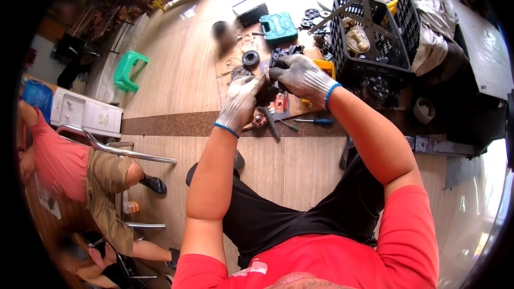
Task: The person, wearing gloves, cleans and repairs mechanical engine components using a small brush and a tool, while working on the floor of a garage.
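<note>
Both hands wear white knit gloves with dark-coated fingers and blue cuffs. My left hand [240,99] and my right hand [304,76] meet in front of me, fingers bent and pinched together. What lies between the fingertips is small and mostly hidden. Below them is a cardboard sheet [224,78] covered with dark machine parts. A black ring-shaped part [250,58] sits just beyond my left hand. Closer to me are a round reddish part [259,120], a blue-handled screwdriver [320,121] and a thin green-handled tool [289,125].
A teal tool case [279,27] and a black box [250,12] stand beyond the cardboard. At right, a black plastic crate [369,61] holds assorted parts. A green stool [128,72] stands at far left. Another person in a pink shirt [63,155] sits at left beside a metal-framed chair [115,150].
</note>
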The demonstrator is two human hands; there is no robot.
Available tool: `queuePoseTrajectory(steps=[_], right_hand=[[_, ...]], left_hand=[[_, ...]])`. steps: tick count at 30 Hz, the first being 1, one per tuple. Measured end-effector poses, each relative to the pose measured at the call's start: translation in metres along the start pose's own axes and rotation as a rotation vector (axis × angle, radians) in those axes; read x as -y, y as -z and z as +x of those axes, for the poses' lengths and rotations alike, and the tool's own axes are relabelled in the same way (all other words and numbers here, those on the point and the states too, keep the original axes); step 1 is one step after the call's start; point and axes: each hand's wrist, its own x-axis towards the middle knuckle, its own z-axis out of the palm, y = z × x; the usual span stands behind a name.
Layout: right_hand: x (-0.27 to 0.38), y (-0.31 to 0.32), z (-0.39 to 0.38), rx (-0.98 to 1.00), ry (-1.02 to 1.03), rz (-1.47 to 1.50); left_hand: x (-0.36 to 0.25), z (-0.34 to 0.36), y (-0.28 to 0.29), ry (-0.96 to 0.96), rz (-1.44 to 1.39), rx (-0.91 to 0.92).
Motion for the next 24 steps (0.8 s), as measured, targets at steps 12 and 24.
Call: queuePoseTrajectory(steps=[12, 24], right_hand=[[0.037, -0.033, -0.025, 0.145, -0.184, 0.403], [0.029, -0.044, -0.025, 0.176, -0.395, 0.741]], left_hand=[[0.004, 0.011, 0.012, -0.12, -0.622, -0.042], [-0.009, 0.004, 0.004, -0.095, -0.704, -0.076]])
